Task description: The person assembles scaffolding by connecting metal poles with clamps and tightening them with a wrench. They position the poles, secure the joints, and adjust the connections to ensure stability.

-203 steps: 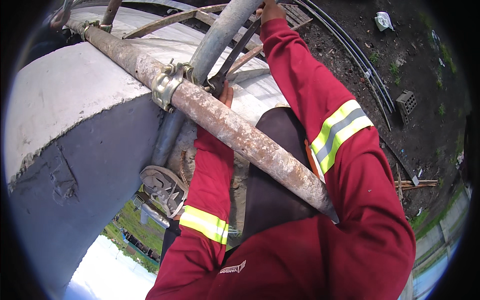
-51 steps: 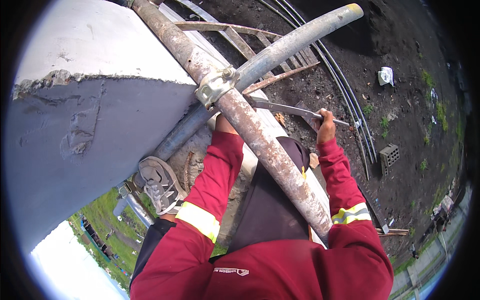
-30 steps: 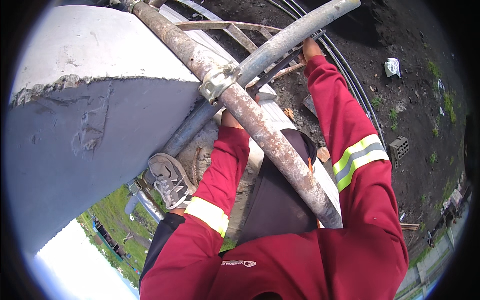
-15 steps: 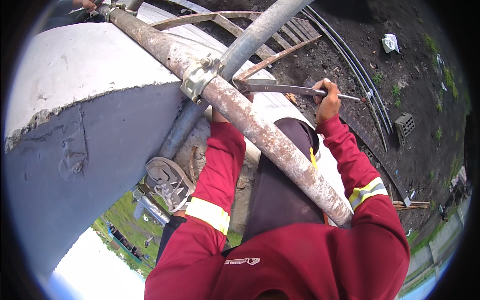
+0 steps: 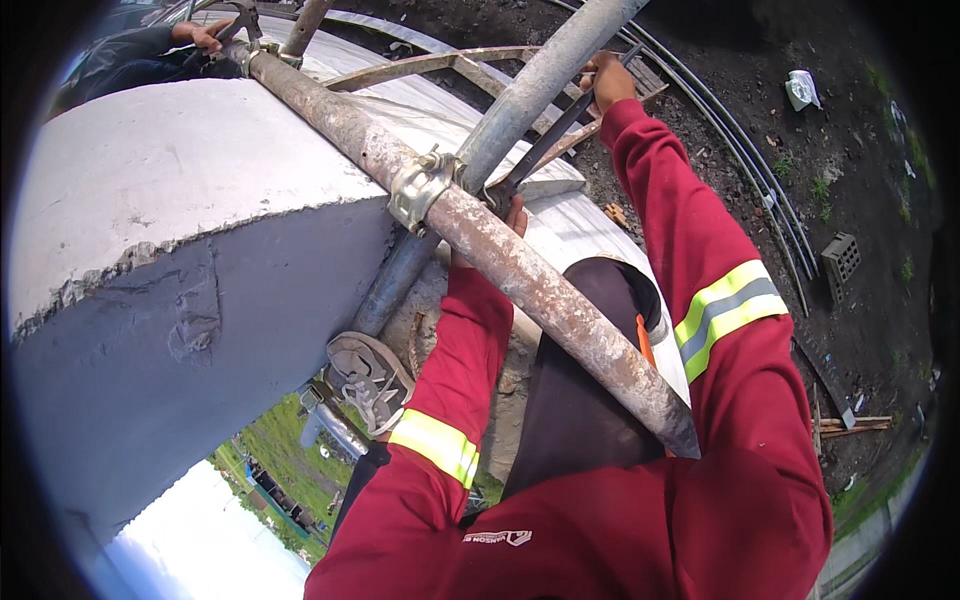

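Observation:
My right hand (image 5: 607,82) is closed around the handle of a long dark wrench (image 5: 548,143), which slants down to the joint of two scaffold pipes. The wrench's head sits beside a metal scaffold coupler (image 5: 424,186), partly behind a rusty, paint-spattered pipe (image 5: 560,290). That pipe crosses a grey pipe (image 5: 530,80) at the coupler. My left hand (image 5: 517,216) reaches under the rusty pipe, close to the wrench's head. Only a bit of its fingers shows; the pipe hides the rest.
A concrete block (image 5: 200,140) with a chipped edge stands at left. Beyond it, another person's hand (image 5: 205,38) is by a hammer-like tool (image 5: 244,20). A rusty metal frame (image 5: 430,62) lies behind the pipes. Far below at right are a hollow block (image 5: 840,262) and long thin pipes (image 5: 735,150).
My right hand has swung the wrench handle up and away from me, from near level to steeply slanted. My left hand stays near the wrench's head. The other person's tool has come into view.

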Tool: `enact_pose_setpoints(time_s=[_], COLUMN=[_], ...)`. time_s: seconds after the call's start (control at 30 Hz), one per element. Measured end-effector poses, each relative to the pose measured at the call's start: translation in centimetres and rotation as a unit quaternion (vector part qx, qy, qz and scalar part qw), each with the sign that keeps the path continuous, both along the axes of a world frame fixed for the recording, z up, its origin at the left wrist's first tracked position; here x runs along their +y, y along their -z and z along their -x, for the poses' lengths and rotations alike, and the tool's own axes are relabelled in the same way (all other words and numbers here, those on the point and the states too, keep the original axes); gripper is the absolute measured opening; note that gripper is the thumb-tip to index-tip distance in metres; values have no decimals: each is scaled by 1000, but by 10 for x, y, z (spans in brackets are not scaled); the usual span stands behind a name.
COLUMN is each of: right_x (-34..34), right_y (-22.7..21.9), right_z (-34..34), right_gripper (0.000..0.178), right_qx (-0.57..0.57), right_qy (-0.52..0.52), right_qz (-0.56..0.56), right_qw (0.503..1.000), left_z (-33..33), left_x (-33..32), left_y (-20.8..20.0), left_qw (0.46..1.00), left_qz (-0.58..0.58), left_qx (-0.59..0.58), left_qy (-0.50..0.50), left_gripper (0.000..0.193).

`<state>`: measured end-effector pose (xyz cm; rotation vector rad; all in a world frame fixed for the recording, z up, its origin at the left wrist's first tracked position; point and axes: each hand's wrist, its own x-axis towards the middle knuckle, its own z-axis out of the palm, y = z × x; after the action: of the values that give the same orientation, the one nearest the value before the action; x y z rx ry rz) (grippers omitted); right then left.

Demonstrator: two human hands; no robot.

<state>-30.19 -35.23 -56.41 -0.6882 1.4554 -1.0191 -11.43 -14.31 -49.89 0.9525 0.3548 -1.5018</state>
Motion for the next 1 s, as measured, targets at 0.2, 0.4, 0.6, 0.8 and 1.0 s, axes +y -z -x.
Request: enact_pose_setpoints(time_s=[0.2, 0.4, 0.6, 0.8, 1.0], right_x=[83, 127, 115, 203, 206], right_y=[-25, -39, -98, -161, -211], right_z=[36, 60, 22, 31, 8], right_gripper=[32, 30, 17, 16, 15], right_qx=[-177, -284, -335, -277, -89], right_qy=[56, 100, 165, -15, -232], right_qz=[-159, -110, -3, 108, 298], right_qw=[970, 947, 928, 955, 922], left_z=[3, 0, 34, 55, 45], left_x=[-5, -5, -6, 5, 8], left_y=[-3, 22, 14, -5, 29], left_qw=[999, 997, 998, 997, 971], left_qz=[-28, -38, -63, -30, 114], left_qx=[-36, -57, 21, 66, -115], left_qy=[21, 20, 15, -18, 174], left_gripper=[52, 43, 35, 27, 25])
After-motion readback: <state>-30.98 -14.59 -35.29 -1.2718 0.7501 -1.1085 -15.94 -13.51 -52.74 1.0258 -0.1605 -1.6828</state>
